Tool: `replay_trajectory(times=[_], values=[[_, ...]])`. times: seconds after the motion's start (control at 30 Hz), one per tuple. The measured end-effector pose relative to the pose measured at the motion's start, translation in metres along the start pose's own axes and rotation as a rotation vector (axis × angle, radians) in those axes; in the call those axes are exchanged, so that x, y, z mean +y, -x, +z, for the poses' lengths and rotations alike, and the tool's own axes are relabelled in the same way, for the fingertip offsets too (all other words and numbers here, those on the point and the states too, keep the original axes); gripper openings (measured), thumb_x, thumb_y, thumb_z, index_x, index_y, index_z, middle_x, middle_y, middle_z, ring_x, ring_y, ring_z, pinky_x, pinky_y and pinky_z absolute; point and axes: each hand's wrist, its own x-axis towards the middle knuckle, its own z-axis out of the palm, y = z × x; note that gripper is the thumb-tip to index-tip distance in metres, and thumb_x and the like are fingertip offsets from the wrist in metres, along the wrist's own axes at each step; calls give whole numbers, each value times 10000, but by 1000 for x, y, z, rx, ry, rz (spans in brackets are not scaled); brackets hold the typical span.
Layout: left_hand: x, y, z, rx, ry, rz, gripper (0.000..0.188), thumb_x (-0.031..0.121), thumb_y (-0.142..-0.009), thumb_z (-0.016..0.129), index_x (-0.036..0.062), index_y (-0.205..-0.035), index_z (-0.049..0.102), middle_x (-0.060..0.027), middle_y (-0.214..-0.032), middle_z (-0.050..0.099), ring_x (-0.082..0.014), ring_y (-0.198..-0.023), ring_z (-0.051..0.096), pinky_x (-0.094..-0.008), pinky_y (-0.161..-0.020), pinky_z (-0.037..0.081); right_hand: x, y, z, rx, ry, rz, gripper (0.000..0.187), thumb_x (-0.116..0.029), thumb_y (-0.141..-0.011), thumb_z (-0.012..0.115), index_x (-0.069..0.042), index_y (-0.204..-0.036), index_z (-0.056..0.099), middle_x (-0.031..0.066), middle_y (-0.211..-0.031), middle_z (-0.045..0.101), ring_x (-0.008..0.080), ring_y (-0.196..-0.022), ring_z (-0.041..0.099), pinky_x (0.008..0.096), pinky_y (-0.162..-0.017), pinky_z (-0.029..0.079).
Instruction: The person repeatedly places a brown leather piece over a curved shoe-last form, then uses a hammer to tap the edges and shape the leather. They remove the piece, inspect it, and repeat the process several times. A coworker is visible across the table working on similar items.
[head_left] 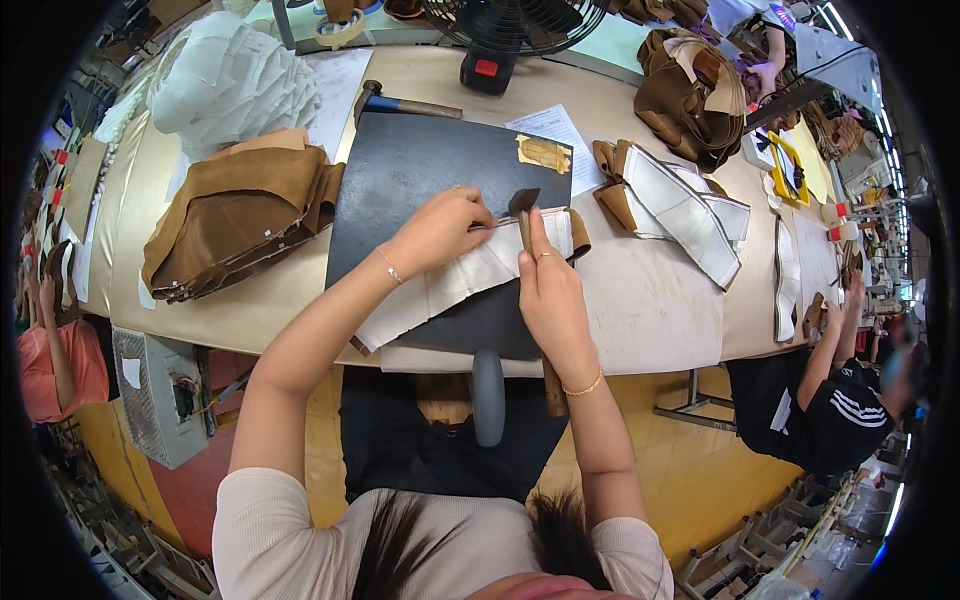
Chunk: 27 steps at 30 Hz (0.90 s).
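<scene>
My right hand is closed around the wooden handle of a hammer. Its dark head is just above the upper edge of a white-faced leather piece, and the handle runs down past my wrist. Bent over the same edge, my left hand has its fingers pinched together on the piece, left of the hammer head. The leather piece lies slanted on a dark flat board, with brown leather showing at its right end.
Brown leather pieces are stacked at left; white-faced pieces lie at right. Behind the board are a second hammer and a fan. A grey rounded object juts below the table edge. Other people work at both sides.
</scene>
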Motion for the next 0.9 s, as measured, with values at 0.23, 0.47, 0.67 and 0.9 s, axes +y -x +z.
replay_trajectory(times=[0.23,0.47,0.67,0.9], values=[[2,1,-3,6,62,-64,185,154,-843,703,37,-978,752,-120,-920,644,-303,-871,621,-381,-797,496,6,7,14,-14,31,32,561,-92,-984,506,-38,-1513,325,220,-853,606,383,-725,625,463,-664,506],[4,15,-2,33,-126,-13,194,175,-828,713,64,-980,759,-114,-927,651,-300,-890,626,-385,-801,498,-6,1,4,0,8,-4,559,-101,-990,498,-31,-1514,317,217,-856,607,379,-751,622,466,-659,502],[7,17,0,70,-117,-42,183,192,-832,711,72,-961,763,-112,-924,647,-306,-892,625,-391,-794,501,-1,8,16,-86,27,82,555,-125,-997,496,-25,-1512,314,238,-873,612,402,-756,635,478,-682,516],[9,27,5,149,-238,-33,190,216,-836,714,69,-949,754,-111,-896,631,-296,-881,626,-392,-781,500,-17,6,7,-30,-23,-15,579,-113,-991,498,-45,-1527,290,232,-881,618,406,-756,639,483,-687,522]])
